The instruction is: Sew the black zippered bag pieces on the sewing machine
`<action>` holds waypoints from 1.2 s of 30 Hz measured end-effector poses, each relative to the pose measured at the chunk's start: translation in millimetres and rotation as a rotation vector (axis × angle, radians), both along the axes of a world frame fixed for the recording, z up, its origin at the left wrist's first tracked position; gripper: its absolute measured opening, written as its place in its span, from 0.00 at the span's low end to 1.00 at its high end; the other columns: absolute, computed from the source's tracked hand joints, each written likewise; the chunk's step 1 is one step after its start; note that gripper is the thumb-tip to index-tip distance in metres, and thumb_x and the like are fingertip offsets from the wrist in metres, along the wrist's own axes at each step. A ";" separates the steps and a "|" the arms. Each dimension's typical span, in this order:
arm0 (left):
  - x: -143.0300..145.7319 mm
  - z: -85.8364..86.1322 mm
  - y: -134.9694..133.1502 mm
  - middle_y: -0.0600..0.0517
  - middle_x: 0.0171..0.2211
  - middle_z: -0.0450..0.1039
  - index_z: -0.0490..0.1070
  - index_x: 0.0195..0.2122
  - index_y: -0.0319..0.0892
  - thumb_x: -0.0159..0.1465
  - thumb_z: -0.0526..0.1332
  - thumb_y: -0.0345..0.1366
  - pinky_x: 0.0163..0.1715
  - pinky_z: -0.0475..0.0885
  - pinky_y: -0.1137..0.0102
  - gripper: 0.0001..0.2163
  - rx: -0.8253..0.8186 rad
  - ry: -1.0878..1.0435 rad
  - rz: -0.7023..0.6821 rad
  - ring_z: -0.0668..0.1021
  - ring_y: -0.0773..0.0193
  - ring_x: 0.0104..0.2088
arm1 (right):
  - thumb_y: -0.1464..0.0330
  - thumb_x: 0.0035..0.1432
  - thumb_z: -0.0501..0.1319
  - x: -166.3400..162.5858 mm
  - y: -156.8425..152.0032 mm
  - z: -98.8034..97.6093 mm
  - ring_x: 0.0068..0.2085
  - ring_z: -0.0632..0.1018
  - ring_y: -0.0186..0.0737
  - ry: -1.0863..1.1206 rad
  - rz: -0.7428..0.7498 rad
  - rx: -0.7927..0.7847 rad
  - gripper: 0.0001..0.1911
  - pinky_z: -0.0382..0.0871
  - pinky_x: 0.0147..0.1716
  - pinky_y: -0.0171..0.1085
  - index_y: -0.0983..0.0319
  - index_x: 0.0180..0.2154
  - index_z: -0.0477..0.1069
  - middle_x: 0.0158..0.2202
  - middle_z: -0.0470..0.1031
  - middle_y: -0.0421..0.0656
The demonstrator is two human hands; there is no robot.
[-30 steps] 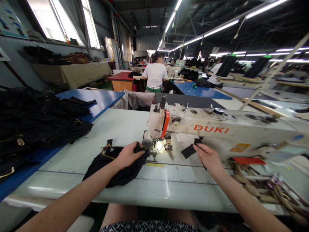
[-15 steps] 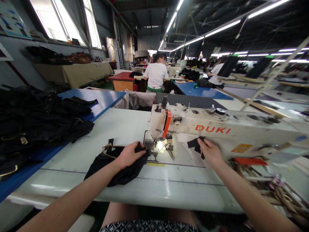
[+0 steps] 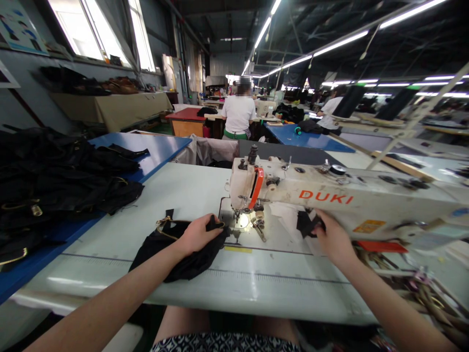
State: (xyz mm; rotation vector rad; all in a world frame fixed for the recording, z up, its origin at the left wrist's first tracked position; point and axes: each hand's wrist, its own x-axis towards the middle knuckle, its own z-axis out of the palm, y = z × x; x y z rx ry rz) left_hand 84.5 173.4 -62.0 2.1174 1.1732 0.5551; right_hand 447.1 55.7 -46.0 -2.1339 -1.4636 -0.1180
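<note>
My left hand [image 3: 200, 235] is closed on the edge of a black fabric piece [image 3: 176, 261] with a gold zipper [image 3: 161, 223], lying left of the needle. Under the arm of the white sewing machine [image 3: 282, 183], my right hand [image 3: 331, 234] has its fingers closed on small black fabric pieces [image 3: 306, 223]. Its fingertips are partly hidden by the cloth. The lit needle area [image 3: 242, 221] lies between my hands, with no cloth under the presser foot that I can see.
Black garments with gold zippers [image 3: 54, 181] are heaped on the blue table [image 3: 161, 144] at left. A box of straps and metal parts [image 3: 425, 288] is at right. Ahead, a person in a white shirt [image 3: 239, 115] sits with their back to me.
My right hand has moved a little to the right with the small black fabric pieces, and its grip has shifted. My left hand stays on the zippered fabric.
</note>
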 end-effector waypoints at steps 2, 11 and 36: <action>0.1 0.0 0.1 0.53 0.34 0.75 0.68 0.36 0.44 0.57 0.59 0.43 0.39 0.67 0.67 0.10 0.000 0.002 0.003 0.75 0.59 0.36 | 0.75 0.53 0.47 0.7 -2.4 -0.6 0.39 0.78 0.47 0.006 0.004 -0.028 0.26 0.70 0.41 0.43 0.66 0.54 0.66 0.40 0.77 0.50; 0.1 -0.5 -0.2 0.53 0.34 0.75 0.68 0.36 0.44 0.57 0.59 0.41 0.37 0.66 0.68 0.09 0.004 -0.008 -0.006 0.75 0.60 0.36 | 0.71 0.57 0.47 0.2 2.0 2.0 0.38 0.78 0.46 -0.029 -0.081 -0.005 0.21 0.70 0.37 0.40 0.61 0.48 0.72 0.41 0.78 0.47; -0.5 -1.4 -0.9 0.53 0.34 0.75 0.69 0.36 0.44 0.57 0.59 0.41 0.38 0.68 0.68 0.09 0.012 -0.033 -0.003 0.75 0.60 0.36 | 0.75 0.51 0.54 -5.9 90.8 -17.2 0.48 0.74 0.57 -0.213 -0.111 -0.231 0.22 0.65 0.48 0.50 0.69 0.49 0.71 0.46 0.74 0.60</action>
